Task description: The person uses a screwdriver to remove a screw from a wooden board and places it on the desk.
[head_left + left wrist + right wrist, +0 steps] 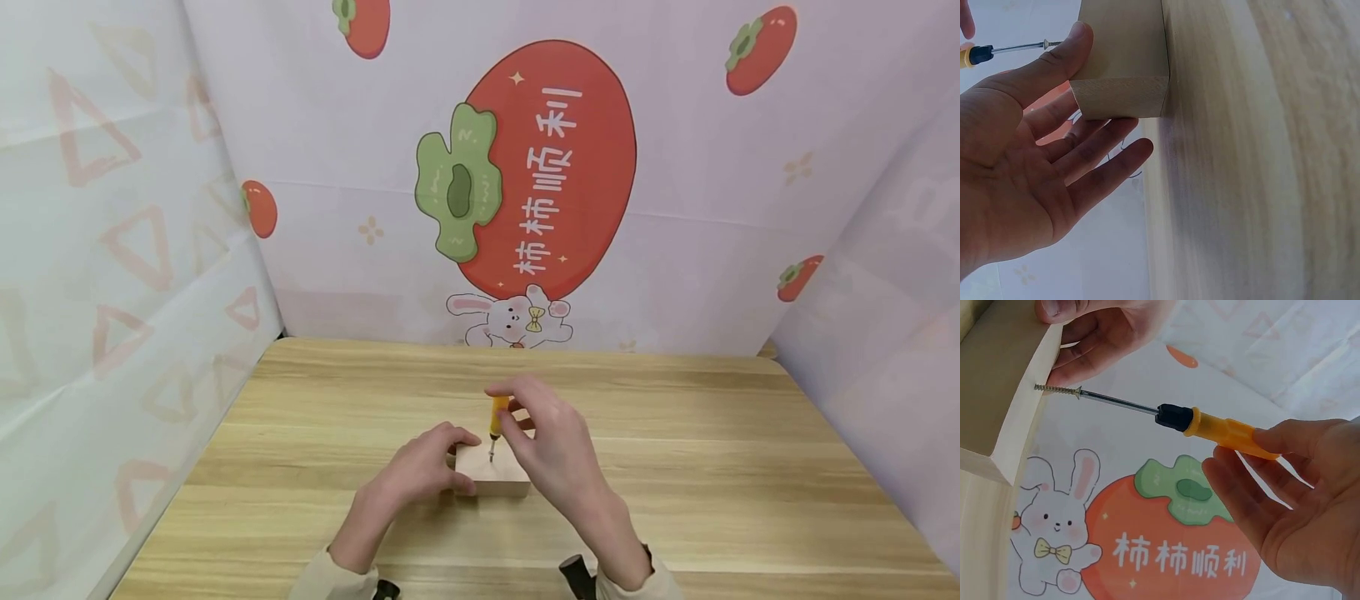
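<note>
A pale wooden block (491, 477) lies on the table, and my left hand (422, 463) grips its left end, thumb on the near side and fingers on the far side. From the block's top face rises a screw (1059, 390), most of its thread showing. My right hand (553, 446) holds a screwdriver (1222, 430) by its yellow handle between thumb and fingers. The black collar and thin steel shaft (1119, 402) point down, with the tip at the screw head. In the left wrist view the screwdriver stands roughly square to the block.
The wood-grain table (675, 467) stretches out on both sides of the block. Behind it hangs a white cloth backdrop (697, 167) printed with a large persimmon and a rabbit. Patterned cloth (150, 250) closes off the left side, and more cloth the right.
</note>
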`<move>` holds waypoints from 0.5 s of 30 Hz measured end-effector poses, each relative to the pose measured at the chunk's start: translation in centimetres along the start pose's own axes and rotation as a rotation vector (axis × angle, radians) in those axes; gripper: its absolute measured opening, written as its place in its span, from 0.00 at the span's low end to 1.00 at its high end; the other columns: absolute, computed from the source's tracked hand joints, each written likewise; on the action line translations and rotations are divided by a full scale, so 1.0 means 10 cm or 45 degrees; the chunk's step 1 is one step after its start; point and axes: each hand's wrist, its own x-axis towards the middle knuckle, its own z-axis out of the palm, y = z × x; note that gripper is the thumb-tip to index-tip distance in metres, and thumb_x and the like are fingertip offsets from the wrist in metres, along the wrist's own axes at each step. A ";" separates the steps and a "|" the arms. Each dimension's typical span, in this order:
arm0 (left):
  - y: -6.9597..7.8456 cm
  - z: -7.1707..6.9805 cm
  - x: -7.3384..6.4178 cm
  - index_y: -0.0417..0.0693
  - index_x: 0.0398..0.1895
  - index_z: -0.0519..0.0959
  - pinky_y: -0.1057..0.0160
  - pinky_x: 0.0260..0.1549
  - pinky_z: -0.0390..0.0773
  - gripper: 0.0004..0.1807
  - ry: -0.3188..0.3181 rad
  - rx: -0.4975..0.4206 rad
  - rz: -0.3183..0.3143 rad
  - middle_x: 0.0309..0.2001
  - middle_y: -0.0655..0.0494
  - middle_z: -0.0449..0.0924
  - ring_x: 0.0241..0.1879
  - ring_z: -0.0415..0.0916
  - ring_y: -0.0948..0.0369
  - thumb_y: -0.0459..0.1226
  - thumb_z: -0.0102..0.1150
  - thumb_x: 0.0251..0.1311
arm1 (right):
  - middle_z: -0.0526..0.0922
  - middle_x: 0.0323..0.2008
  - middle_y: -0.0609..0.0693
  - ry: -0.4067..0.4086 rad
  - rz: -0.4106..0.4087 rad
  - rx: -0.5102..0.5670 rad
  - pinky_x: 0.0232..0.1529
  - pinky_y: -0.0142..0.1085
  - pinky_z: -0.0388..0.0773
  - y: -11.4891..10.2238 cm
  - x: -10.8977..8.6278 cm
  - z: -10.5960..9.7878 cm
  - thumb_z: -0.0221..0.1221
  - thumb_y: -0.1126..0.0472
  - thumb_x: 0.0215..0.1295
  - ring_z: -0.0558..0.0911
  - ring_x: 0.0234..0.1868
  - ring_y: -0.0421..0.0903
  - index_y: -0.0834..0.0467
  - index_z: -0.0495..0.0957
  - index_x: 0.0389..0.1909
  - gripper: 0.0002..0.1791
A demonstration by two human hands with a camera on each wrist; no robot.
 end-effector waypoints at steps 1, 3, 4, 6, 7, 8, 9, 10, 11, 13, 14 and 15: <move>0.00 0.00 0.00 0.56 0.51 0.79 0.59 0.41 0.71 0.31 0.001 0.001 0.004 0.42 0.63 0.75 0.43 0.73 0.61 0.48 0.75 0.38 | 0.80 0.40 0.39 -0.007 0.000 -0.003 0.33 0.26 0.77 0.00 0.00 0.00 0.62 0.71 0.54 0.79 0.37 0.34 0.47 0.79 0.43 0.19; 0.00 0.00 0.00 0.56 0.50 0.79 0.59 0.41 0.71 0.31 0.002 0.003 0.009 0.42 0.63 0.75 0.43 0.73 0.61 0.48 0.75 0.37 | 0.79 0.40 0.38 -0.013 -0.003 -0.016 0.33 0.25 0.77 -0.01 0.00 0.00 0.63 0.69 0.55 0.79 0.36 0.33 0.46 0.79 0.42 0.18; 0.00 0.00 -0.01 0.56 0.50 0.79 0.59 0.40 0.71 0.31 0.004 0.006 0.010 0.42 0.64 0.75 0.43 0.73 0.62 0.48 0.75 0.38 | 0.78 0.40 0.37 -0.013 -0.001 -0.019 0.32 0.25 0.77 -0.01 0.00 0.01 0.64 0.67 0.55 0.78 0.36 0.32 0.45 0.79 0.42 0.17; -0.01 0.00 -0.01 0.56 0.50 0.79 0.59 0.40 0.71 0.31 0.005 0.007 0.013 0.42 0.64 0.74 0.43 0.72 0.62 0.48 0.75 0.38 | 0.76 0.39 0.37 -0.002 -0.001 -0.011 0.31 0.26 0.77 -0.01 0.00 0.01 0.65 0.65 0.55 0.78 0.34 0.32 0.45 0.79 0.40 0.15; -0.01 0.00 -0.01 0.56 0.50 0.79 0.60 0.40 0.71 0.31 0.006 0.009 0.014 0.42 0.64 0.74 0.43 0.72 0.62 0.48 0.75 0.38 | 0.75 0.39 0.37 0.004 0.001 -0.009 0.31 0.25 0.77 0.00 0.00 0.02 0.66 0.64 0.55 0.78 0.33 0.32 0.44 0.79 0.39 0.14; -0.01 0.00 -0.01 0.56 0.50 0.79 0.60 0.41 0.71 0.31 0.006 0.009 0.013 0.42 0.64 0.74 0.43 0.72 0.62 0.48 0.75 0.38 | 0.74 0.39 0.37 0.012 0.001 0.000 0.30 0.25 0.76 0.00 0.00 0.02 0.66 0.63 0.54 0.78 0.33 0.32 0.45 0.79 0.39 0.13; -0.01 0.00 0.00 0.56 0.50 0.79 0.60 0.41 0.71 0.31 0.006 0.007 0.012 0.42 0.64 0.74 0.43 0.72 0.62 0.48 0.75 0.38 | 0.74 0.38 0.38 0.016 0.004 0.004 0.30 0.25 0.76 0.00 0.00 0.02 0.67 0.63 0.54 0.78 0.32 0.32 0.45 0.79 0.38 0.13; -0.01 0.00 0.00 0.56 0.50 0.79 0.59 0.41 0.71 0.31 0.005 0.006 0.012 0.42 0.64 0.74 0.43 0.72 0.62 0.48 0.75 0.38 | 0.74 0.38 0.38 0.021 0.008 0.009 0.29 0.25 0.76 0.00 0.00 0.02 0.67 0.64 0.53 0.78 0.32 0.32 0.46 0.79 0.38 0.14; -0.01 0.00 0.00 0.56 0.50 0.79 0.59 0.41 0.70 0.31 0.003 0.002 0.012 0.42 0.64 0.74 0.43 0.72 0.62 0.48 0.75 0.38 | 0.74 0.38 0.38 0.027 0.012 0.014 0.29 0.25 0.77 0.00 0.00 0.01 0.66 0.66 0.54 0.78 0.33 0.33 0.46 0.79 0.39 0.15; -0.01 0.00 0.00 0.56 0.50 0.79 0.59 0.41 0.70 0.31 0.001 0.001 0.012 0.42 0.64 0.74 0.43 0.72 0.61 0.48 0.75 0.38 | 0.76 0.39 0.40 0.029 0.019 0.019 0.30 0.24 0.77 -0.01 0.00 0.01 0.64 0.69 0.54 0.79 0.34 0.34 0.48 0.78 0.42 0.17; 0.00 0.00 0.00 0.56 0.50 0.79 0.59 0.41 0.70 0.31 0.000 0.001 0.011 0.42 0.64 0.74 0.43 0.72 0.61 0.48 0.75 0.38 | 0.77 0.39 0.40 0.028 0.020 0.025 0.30 0.25 0.77 -0.01 0.00 0.01 0.63 0.70 0.54 0.80 0.35 0.35 0.49 0.78 0.43 0.17; 0.00 0.00 0.00 0.56 0.50 0.79 0.59 0.41 0.70 0.31 0.000 0.000 0.011 0.42 0.64 0.74 0.43 0.72 0.61 0.48 0.75 0.38 | 0.78 0.40 0.41 0.025 0.020 0.028 0.30 0.26 0.77 -0.01 0.01 0.01 0.62 0.71 0.54 0.80 0.36 0.36 0.51 0.77 0.44 0.18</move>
